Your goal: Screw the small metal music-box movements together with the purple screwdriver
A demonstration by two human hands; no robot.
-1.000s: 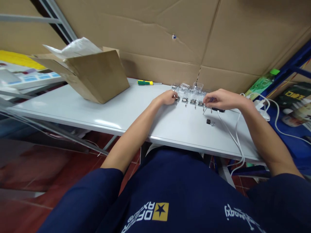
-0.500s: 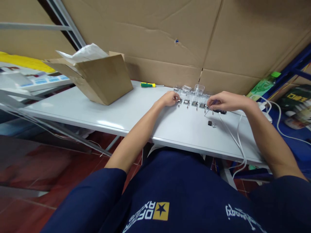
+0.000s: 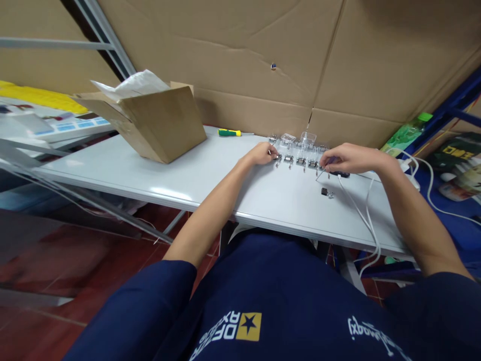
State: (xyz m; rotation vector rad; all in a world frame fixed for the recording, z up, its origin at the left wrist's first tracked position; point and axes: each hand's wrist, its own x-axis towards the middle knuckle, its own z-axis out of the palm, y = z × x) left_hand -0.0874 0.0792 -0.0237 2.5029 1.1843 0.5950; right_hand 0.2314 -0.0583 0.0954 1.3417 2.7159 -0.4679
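My left hand (image 3: 263, 153) is closed, thumb and fingertips pinched on a small dark-and-silver metal part (image 3: 278, 158) at the left end of a row. More parts like it, such as this one (image 3: 301, 161), line up to the right, each with tiny silver pieces in front. My right hand (image 3: 345, 157) is closed round a slim tool whose thin metal shaft (image 3: 320, 173) slants down and left to the tabletop; its handle is mostly hidden by the fingers. Nearer me lies a small black block (image 3: 324, 191) beside loose silver bits (image 3: 330, 194).
Small clear plastic boxes (image 3: 308, 137) stand behind the row. A green-and-yellow screwdriver (image 3: 230, 133) lies at the back of the white table (image 3: 210, 173), beside an open cardboard box (image 3: 165, 125). A white cable (image 3: 355, 205) runs from a dark object (image 3: 340, 174) over the front edge.
The camera view has shifted very slightly. Both hands stay in almost the same places, with only slight finger movement at the left hand.
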